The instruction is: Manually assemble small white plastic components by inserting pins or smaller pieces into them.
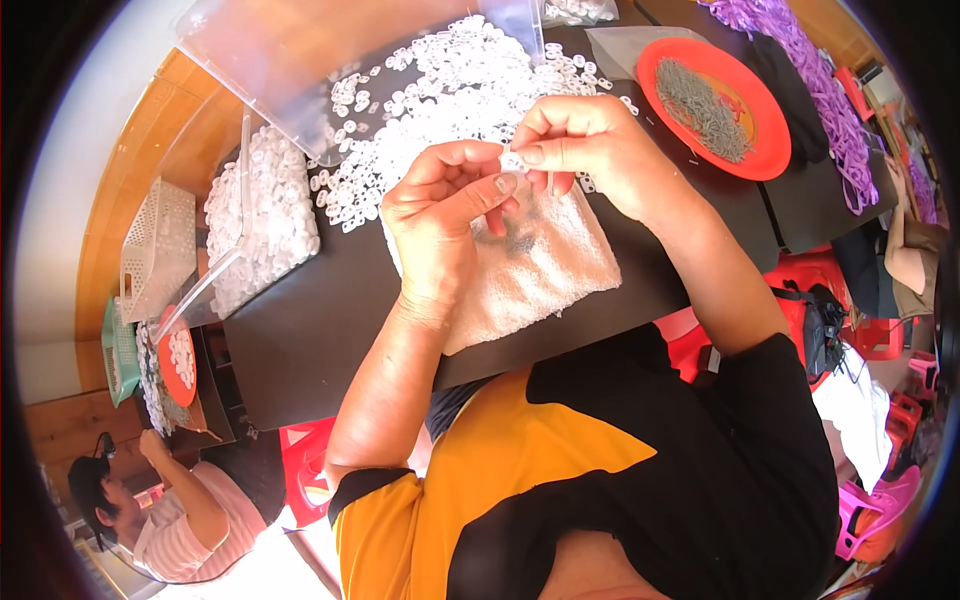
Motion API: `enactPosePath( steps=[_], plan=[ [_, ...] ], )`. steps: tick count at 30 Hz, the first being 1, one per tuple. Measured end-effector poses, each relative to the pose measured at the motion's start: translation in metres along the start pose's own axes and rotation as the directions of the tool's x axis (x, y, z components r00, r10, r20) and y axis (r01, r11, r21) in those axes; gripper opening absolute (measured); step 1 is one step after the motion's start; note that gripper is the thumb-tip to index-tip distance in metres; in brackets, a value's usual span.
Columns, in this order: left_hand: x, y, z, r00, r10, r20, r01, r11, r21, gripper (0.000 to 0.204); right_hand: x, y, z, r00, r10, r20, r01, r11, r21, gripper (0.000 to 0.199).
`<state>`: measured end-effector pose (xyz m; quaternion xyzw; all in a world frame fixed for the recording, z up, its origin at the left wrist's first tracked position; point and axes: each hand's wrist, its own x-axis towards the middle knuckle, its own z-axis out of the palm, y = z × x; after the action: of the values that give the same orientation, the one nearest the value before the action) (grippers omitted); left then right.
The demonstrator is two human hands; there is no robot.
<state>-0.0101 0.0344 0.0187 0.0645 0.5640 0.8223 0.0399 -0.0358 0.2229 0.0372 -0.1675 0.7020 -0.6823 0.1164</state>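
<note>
At nine o'clock a clear bin (pixel 262 215) holds a heap of white pieces, which looks like finished stock, though I cannot tell for sure. Toward twelve o'clock a far larger spread of loose white rings (pixel 440 90) lies on the black table (pixel 300 340), so most of the work seems left. The left hand (pixel 440 215) is closed, thumb and forefinger pinching a small white ring (pixel 511 161) at its one o'clock. The right hand (pixel 585 150) pinches the same ring from the other side, at its nine o'clock, both above a white towel (pixel 545 265). At two o'clock, a red plate (pixel 770 165) of grey metal bits
</note>
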Motion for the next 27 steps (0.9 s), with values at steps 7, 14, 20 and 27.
enactPosePath(
  steps=[7, 14, 20, 27],
  plan=[
    [-0.005, -0.005, 0.003, 0.996, 0.084, 0.034, -0.088, 0.979, 0.184, 0.021, -0.001, -0.002, -0.001, 0.994, 0.081, 0.076, -0.081, 0.997, -0.001, 0.011],
    [-0.005, -0.004, 0.003, 0.995, 0.1, 0.016, -0.101, 0.98, 0.169, 0.022, -0.003, -0.007, 0.004, 0.988, 0.125, 0.086, -0.12, 0.991, -0.065, 0.013],
    [-0.006, -0.004, 0.004, 0.988, 0.137, 0.076, -0.148, 0.974, 0.173, 0.029, -0.002, -0.004, -0.005, 0.992, 0.09, 0.092, -0.093, 0.995, 0.027, 0.017],
    [-0.004, -0.005, -0.002, 0.917, 0.276, 0.287, -0.379, 0.827, 0.415, 0.02, -0.002, -0.007, -0.007, 0.976, 0.129, 0.173, -0.133, 0.991, 0.011, 0.019]
  ],
)
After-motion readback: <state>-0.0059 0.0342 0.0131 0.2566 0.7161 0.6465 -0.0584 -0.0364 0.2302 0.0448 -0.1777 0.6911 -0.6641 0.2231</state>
